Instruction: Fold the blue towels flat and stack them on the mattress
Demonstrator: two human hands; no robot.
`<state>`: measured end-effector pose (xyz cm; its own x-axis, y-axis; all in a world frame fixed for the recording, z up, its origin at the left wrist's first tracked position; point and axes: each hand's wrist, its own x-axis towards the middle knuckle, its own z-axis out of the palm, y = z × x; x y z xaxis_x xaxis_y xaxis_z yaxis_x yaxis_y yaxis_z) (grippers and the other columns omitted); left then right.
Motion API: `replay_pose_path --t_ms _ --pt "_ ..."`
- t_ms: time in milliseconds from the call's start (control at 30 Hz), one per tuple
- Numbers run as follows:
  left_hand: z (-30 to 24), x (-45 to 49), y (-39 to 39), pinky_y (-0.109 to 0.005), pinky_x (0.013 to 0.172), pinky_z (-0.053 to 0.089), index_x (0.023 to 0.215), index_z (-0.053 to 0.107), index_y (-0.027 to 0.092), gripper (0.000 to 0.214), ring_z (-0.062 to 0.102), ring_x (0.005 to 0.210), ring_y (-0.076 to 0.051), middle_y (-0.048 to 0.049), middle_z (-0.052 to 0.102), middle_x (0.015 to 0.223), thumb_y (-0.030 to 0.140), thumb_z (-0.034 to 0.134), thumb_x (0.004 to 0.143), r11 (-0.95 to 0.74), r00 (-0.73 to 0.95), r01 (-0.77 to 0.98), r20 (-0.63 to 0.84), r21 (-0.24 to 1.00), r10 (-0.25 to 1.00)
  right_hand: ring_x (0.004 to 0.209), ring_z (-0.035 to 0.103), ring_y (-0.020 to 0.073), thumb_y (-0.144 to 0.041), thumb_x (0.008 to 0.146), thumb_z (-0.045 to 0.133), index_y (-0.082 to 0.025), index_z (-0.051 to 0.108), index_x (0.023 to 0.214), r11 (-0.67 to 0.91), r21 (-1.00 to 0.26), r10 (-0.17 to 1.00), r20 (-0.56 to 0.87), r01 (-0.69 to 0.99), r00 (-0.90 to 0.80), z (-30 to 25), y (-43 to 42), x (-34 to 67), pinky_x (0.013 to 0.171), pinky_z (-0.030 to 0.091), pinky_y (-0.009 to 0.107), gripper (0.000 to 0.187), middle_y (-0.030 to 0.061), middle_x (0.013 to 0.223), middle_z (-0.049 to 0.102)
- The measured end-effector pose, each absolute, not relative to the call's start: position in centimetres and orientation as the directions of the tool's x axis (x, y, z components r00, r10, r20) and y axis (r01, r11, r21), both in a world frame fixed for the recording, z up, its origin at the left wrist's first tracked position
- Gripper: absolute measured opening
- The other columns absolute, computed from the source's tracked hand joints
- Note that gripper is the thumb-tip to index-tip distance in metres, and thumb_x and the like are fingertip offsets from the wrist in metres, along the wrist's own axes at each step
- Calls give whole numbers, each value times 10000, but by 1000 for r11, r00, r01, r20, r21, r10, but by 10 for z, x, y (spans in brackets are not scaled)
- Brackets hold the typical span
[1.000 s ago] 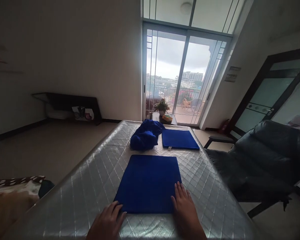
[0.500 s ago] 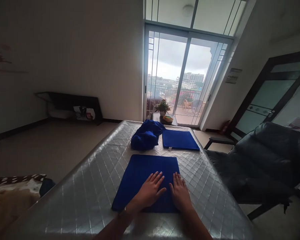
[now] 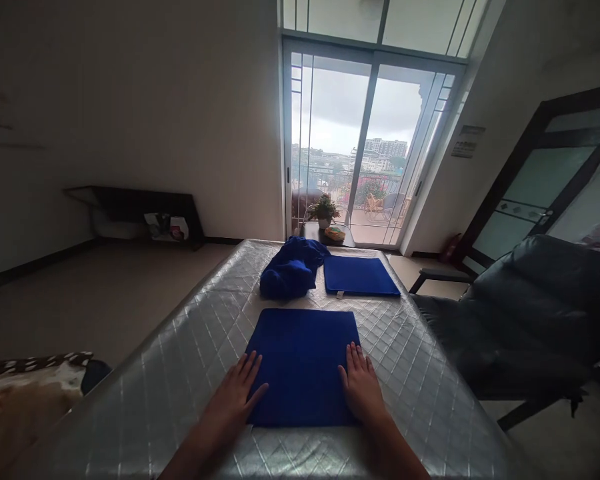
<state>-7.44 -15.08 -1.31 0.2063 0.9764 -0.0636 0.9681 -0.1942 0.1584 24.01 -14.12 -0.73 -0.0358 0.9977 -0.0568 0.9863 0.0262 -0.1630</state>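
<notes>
A folded blue cloth (image 3: 303,367) lies flat in front of me on a table with a silver quilted cover (image 3: 195,353). My left hand (image 3: 234,390) rests at the cloth's left edge, fingers stretched out and thumb on the fabric. At the right edge, my right hand (image 3: 361,380) lies flat with its fingers extended. Neither hand grips anything. Beyond them are a second, neatly folded blue cloth (image 3: 363,275) with a small white tag and a crumpled heap of blue cloth (image 3: 290,270) to its left.
A dark armchair (image 3: 520,320) stands close along the table's right side. Past the far end, a small table holds a potted plant (image 3: 324,211) before glass sliding doors (image 3: 330,133). Fabric in brown and white (image 3: 30,393) is at the lower left.
My left hand has slid left from the middle of the near cloth to its left edge. That edge now lies farther in, making the cloth narrower. My right hand stays in place.
</notes>
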Motion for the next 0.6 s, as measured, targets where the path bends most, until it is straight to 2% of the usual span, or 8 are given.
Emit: replay_pose_path --t_ms 167,300,433,500,600 --pt "-12 -72 -155 -408 1205 201 1523 196 208 742 135 1492 -222 -49 142 1607 655 239 933 -182 191 974 -58 132 980 1476 122 217 -393 993 216 -65 247 1510 61 -103 994 -85 993 -70 2 -131 241 1191 60 426 613 105 1584 179" --pt "-11 -74 -154 -418 1194 233 1519 223 217 754 176 1485 -235 -56 171 1602 676 241 921 -201 207 972 -44 122 977 1475 126 210 -376 998 183 -49 243 1510 87 -110 996 -20 990 -90 6 -108 239 1189 69 410 611 116 1584 193" --pt "-9 -66 -146 -449 1188 255 1513 251 166 807 208 1475 -271 -115 181 1596 697 264 904 -166 170 978 -22 122 985 1474 133 210 -380 996 200 -42 226 1513 52 -144 999 21 988 -49 -5 -93 237 1186 89 388 618 116 1590 181" --pt "-4 -47 -137 -451 1198 241 1522 226 168 794 193 1479 -267 -114 163 1603 680 253 915 -224 220 963 46 153 975 1474 133 204 -386 995 207 -50 228 1514 44 -164 999 32 985 -39 -12 -91 238 1187 88 381 619 110 1591 181" --pt "7 -1 -117 -436 1209 234 1525 240 186 726 196 1480 -245 -101 200 1603 623 239 945 -437 414 873 145 216 899 1475 126 195 -387 995 200 -55 229 1515 56 -179 998 52 982 -47 -17 -92 239 1189 76 373 617 105 1592 182"
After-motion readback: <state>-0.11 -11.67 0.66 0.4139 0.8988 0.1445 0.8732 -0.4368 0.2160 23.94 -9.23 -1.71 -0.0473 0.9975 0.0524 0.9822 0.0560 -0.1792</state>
